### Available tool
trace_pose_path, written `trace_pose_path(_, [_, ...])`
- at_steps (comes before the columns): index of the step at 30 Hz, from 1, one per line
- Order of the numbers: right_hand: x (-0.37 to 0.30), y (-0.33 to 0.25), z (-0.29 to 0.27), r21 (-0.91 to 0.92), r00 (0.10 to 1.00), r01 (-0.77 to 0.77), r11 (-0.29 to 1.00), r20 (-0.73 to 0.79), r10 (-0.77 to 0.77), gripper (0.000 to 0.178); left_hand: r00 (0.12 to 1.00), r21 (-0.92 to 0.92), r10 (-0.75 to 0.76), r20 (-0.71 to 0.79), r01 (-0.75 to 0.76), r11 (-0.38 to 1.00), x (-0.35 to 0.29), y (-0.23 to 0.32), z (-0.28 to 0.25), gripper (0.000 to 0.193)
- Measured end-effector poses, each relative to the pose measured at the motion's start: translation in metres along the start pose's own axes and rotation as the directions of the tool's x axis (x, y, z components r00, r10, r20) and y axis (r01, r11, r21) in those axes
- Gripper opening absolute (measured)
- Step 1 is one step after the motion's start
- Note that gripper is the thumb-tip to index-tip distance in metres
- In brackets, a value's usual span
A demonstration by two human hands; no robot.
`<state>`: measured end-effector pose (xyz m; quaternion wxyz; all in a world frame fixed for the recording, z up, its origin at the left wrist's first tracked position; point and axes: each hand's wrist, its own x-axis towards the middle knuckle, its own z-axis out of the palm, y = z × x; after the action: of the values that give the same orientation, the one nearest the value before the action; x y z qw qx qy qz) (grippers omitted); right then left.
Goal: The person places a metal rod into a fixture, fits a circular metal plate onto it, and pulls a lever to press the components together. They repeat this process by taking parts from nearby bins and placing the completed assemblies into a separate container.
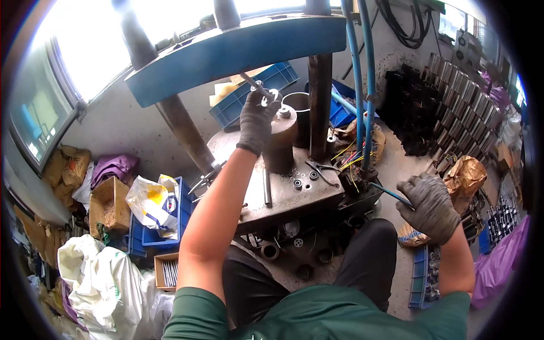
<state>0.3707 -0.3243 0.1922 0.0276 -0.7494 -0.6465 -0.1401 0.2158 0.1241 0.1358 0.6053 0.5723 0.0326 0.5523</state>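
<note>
Left grip (pixel 256 123) is pinching a thin rod (pixel 248 80) just beside the cylinder's top, and the right grip (pixel 429 209) is curling round the end of a blue lever (pixel 391 193). Size-wise, the blue beam (pixel 238 51) is spanning the top, with the metal bed (pixel 249 211) sitting below. The chunky cylinder (pixel 279 152) is standing on that, a bar (pixel 267 188) is lying nearby, then pliers (pixel 321 171), and two little rings (pixel 297 184) are sitting beside those.

- Blue rod (pixel 391 194) — end hidden by the right hand (pixel 429 208)
- Metal pieces (pixel 264 101) at the left hand (pixel 257 120) — partly covered, shapes unclear
- Post (pixel 226 14) above it — cut by the top edge
</note>
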Motion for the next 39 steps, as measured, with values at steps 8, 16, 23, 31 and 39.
trace_pose_path(8, [-0.051, 0.051, 0.009, 0.153, 0.967, -0.077, 0.985, 0.254, 0.036, 0.044, 0.969, 0.046, -0.240, -0.052, 0.242, 0.969, 0.014, -0.015, 0.029, 0.041])
trace_pose_path(16, [-0.046, 0.046, 0.012, 0.201, 0.967, -0.085, 0.976, 0.254, 0.032, 0.043, 0.927, -0.019, -0.374, -0.029, 0.373, 0.928, 0.022, -0.026, 0.020, 0.052])
trace_pose_path(23, [-0.055, 0.035, 0.019, 0.202, 0.979, -0.109, 0.973, 0.194, 0.070, 0.037, 0.883, -0.074, -0.468, -0.046, 0.464, 0.883, 0.017, -0.016, 0.032, 0.052])
trace_pose_path(31, [-0.087, 0.020, 0.040, 0.240, 0.946, -0.165, 0.957, 0.311, 0.085, 0.035, 0.929, 0.184, -0.367, -0.039, 0.368, 0.912, 0.017, -0.014, 0.029, 0.057])
trace_pose_path(39, [-0.111, 0.015, 0.057, 0.260, 0.925, -0.205, 0.944, 0.365, 0.100, 0.035, 0.931, 0.146, -0.364, -0.016, 0.362, 0.921, 0.018, -0.016, 0.027, 0.056])
